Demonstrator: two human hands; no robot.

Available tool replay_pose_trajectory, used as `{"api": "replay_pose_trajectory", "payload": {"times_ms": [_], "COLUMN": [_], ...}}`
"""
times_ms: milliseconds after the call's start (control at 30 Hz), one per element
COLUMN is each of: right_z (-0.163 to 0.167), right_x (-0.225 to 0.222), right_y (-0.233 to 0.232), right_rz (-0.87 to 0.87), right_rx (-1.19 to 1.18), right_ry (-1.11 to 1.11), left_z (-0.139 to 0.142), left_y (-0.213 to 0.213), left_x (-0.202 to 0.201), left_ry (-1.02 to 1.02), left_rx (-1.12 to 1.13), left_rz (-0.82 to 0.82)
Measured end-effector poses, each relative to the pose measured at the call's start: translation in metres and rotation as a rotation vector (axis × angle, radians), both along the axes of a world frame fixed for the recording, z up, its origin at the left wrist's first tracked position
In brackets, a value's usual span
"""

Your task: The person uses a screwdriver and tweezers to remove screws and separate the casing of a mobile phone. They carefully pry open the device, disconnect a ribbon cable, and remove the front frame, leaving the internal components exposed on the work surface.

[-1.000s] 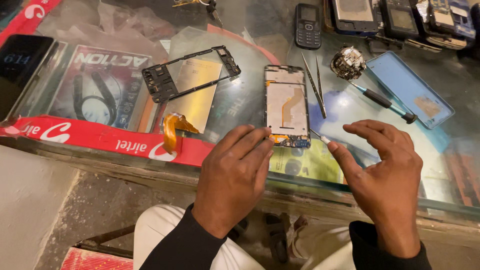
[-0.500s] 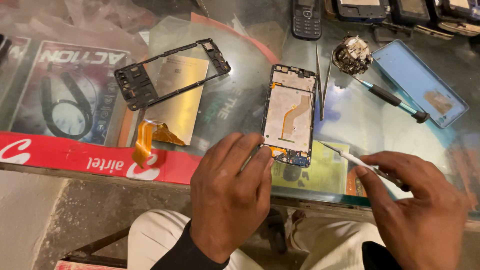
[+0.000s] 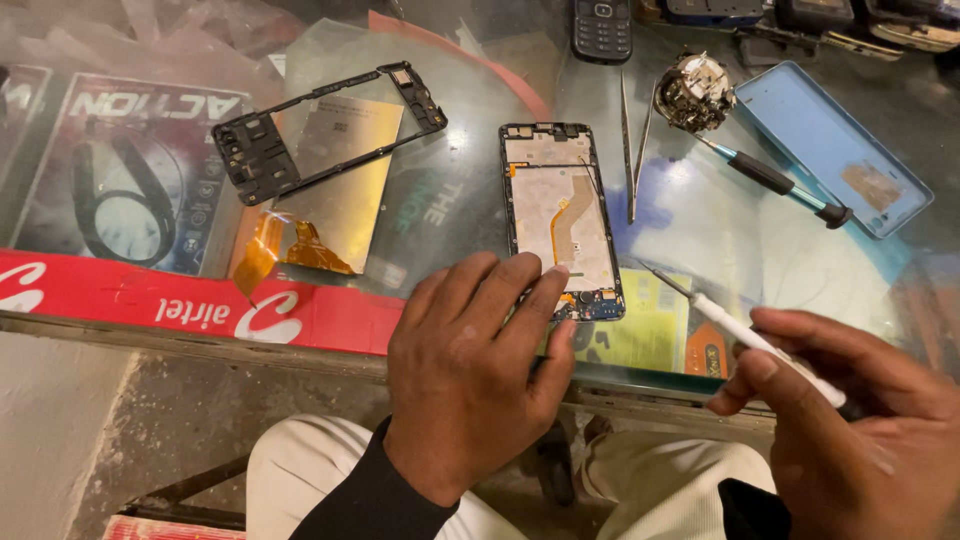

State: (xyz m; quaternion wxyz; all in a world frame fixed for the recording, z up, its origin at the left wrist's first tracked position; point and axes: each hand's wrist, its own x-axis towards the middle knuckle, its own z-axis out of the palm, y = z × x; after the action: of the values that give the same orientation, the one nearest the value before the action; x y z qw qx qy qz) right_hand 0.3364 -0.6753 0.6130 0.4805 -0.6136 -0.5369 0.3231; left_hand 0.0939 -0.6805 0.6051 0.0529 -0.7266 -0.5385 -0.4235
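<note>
From the head view, we saw the left hand (image 3: 470, 375) resting flat, fingers spread, on the glass counter (image 3: 450, 200), its fingertips touching the lower end of the opened phone (image 3: 560, 215), which lay face down near the counter's front edge. The right hand (image 3: 860, 420) pinched a white-handled screwdriver (image 3: 745, 335), tip aimed toward the phone. Tweezers (image 3: 632, 150) lay just beside the phone; a black phone frame (image 3: 325, 130) sat farther left.
</note>
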Motion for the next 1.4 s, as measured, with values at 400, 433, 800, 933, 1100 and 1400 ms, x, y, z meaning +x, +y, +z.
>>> {"api": "replay_pose_trajectory", "payload": {"times_ms": [400, 433, 800, 933, 1100, 1400], "right_z": [-0.022, -0.023, -0.020, -0.012, -0.014, -0.007], "right_x": [0.015, 0.016, 0.014, 0.014, -0.002, -0.009], "right_y": [-0.008, -0.008, -0.007, -0.015, -0.027, -0.026], "right_rz": [0.221, 0.256, 0.232, 0.237, 0.263, 0.300], "right_rx": [0.380, 0.390, 0.379, 0.356, 0.523, 0.678], "right_ry": [0.436, 0.500, 0.507, 0.445, 0.201, -0.347], "left_z": [-0.008, -0.008, -0.006, -0.002, 0.002, 0.000], "left_y": [-0.013, -0.013, -0.023, -0.030, -0.036, -0.030], "left_x": [0.016, 0.017, 0.016, 0.015, 0.012, 0.020], "left_ry": [0.057, 0.063, 0.123, 0.087, 0.023, 0.090], "left_rx": [0.121, 0.128, 0.118, 0.077, 0.044, 0.057], "left_rz": [0.086, 0.087, 0.075, 0.033, -0.021, 0.065]}}
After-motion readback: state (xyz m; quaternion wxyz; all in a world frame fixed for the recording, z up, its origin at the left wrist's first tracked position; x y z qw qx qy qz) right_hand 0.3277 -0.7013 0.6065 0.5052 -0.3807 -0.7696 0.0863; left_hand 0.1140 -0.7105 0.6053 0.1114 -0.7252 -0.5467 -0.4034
